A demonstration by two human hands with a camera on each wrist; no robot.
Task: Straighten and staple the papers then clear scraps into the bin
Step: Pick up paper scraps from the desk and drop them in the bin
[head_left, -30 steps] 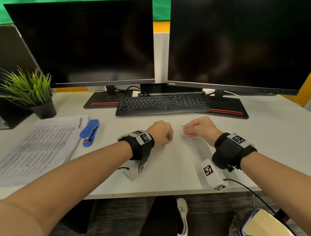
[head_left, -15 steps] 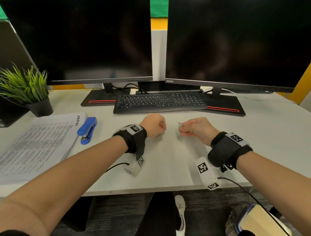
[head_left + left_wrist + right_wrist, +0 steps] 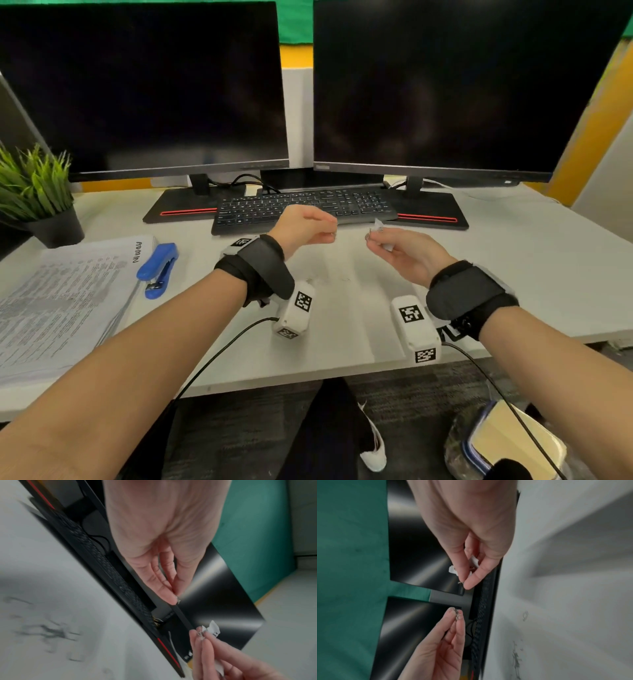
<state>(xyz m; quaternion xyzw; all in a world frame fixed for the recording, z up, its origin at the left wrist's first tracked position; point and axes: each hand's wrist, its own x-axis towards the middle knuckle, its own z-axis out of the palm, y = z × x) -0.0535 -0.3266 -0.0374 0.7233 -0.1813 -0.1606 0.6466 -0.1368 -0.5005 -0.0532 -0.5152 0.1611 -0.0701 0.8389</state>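
Both hands hover above the white desk [image 3: 513, 274] in front of the keyboard. My left hand [image 3: 332, 234] pinches small bent staples [image 3: 178, 601] between thumb and fingertips. My right hand [image 3: 371, 236], a short gap to its right, is turned palm up and pinches white paper scraps [image 3: 378, 226] together with bent staples [image 3: 200, 634]. Several loose staples [image 3: 342, 279] lie on the desk below the hands. The printed paper stack [image 3: 61, 301] lies at the left, with the blue stapler [image 3: 159, 269] beside it. The bin [image 3: 507, 442] stands on the floor at the lower right.
A black keyboard [image 3: 305, 207] and two dark monitors [image 3: 144, 85] stand just behind the hands. A potted plant [image 3: 37, 195] is at the far left. Cables from the wrist cameras hang over the desk's front edge.
Both hands have risen off the desk and moved toward the keyboard. The right hand has turned palm up with its scraps. The left hand has come up pinching staples.
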